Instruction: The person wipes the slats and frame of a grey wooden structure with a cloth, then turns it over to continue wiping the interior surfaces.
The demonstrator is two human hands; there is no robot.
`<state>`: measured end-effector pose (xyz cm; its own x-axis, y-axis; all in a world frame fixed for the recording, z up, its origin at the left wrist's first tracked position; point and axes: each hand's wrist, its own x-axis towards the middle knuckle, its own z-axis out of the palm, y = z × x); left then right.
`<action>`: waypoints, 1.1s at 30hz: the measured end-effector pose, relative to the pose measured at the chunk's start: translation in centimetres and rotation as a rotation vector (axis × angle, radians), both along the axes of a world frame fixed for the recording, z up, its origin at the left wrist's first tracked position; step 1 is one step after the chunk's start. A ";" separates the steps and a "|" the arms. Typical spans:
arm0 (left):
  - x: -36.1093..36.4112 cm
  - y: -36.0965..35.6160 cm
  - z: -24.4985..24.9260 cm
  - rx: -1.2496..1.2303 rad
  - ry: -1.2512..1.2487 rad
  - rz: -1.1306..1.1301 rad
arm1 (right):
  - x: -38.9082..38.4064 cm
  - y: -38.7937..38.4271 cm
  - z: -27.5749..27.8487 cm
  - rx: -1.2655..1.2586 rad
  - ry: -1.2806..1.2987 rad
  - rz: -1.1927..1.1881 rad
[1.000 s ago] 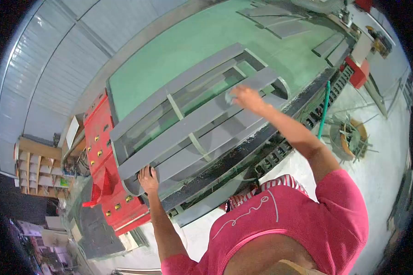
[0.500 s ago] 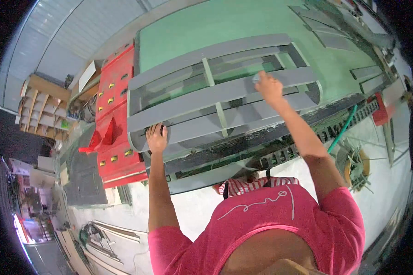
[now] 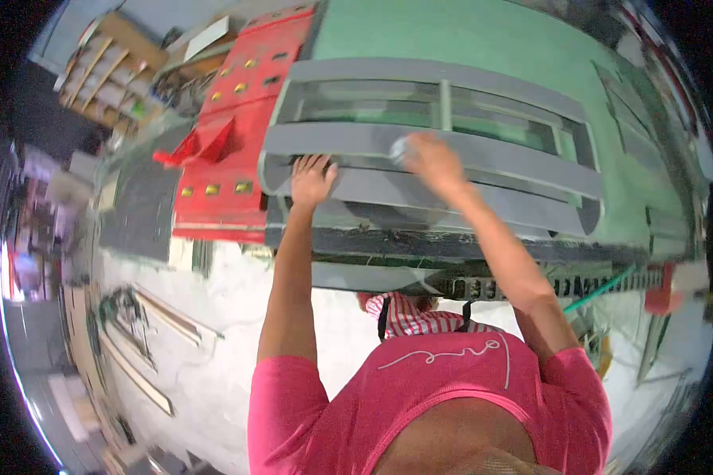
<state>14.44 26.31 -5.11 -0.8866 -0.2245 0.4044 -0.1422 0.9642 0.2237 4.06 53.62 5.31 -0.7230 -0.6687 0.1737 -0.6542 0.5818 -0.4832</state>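
A grey slatted frame (image 3: 356, 136) with curved end pieces and pale cross-braces lies on the green tabletop (image 3: 451, 32). My left hand (image 3: 313, 182) rests on its near left corner, the fingers spread across the slats, with nothing seen in it. My right hand (image 3: 434, 165) is closed on a small pale bluish-white wad, perhaps a cloth (image 3: 400, 150); its exact kind cannot be made out. That wad is against the long middle slat, left of the central brace.
Left of the frame stands a red panel (image 3: 222, 178) with yellow-edged slots and a protruding red bracket (image 3: 202, 144). A pigeonhole shelf (image 3: 103, 67) is at the far left. Wooden strips (image 3: 166, 317) lie on the floor. Flat grey pieces (image 3: 630, 119) sit at the table's right.
My right hand has slid left along the middle slat with the pale wad. My left hand stays at the left corner, its fingers now flatter. The view has turned and shifted.
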 end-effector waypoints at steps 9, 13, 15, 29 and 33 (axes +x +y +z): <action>0.4 -0.6 -0.7 0.085 0.042 0.039 | 0.0 -4.3 0.0 0.252 -0.094 -0.020; 0.6 -0.9 0.6 0.050 -0.119 0.014 | 2.3 -13.6 -0.2 -0.079 -0.072 0.238; 0.3 -1.0 0.7 0.047 -0.427 0.091 | 3.5 -19.4 0.7 -0.123 -0.069 0.245; 0.7 -2.0 0.0 0.122 -0.067 -0.050 | 1.5 -17.0 -3.6 0.122 0.162 -0.133; 0.7 -2.0 0.3 0.171 0.089 -0.108 | -0.6 -3.7 -3.9 0.117 0.246 -0.619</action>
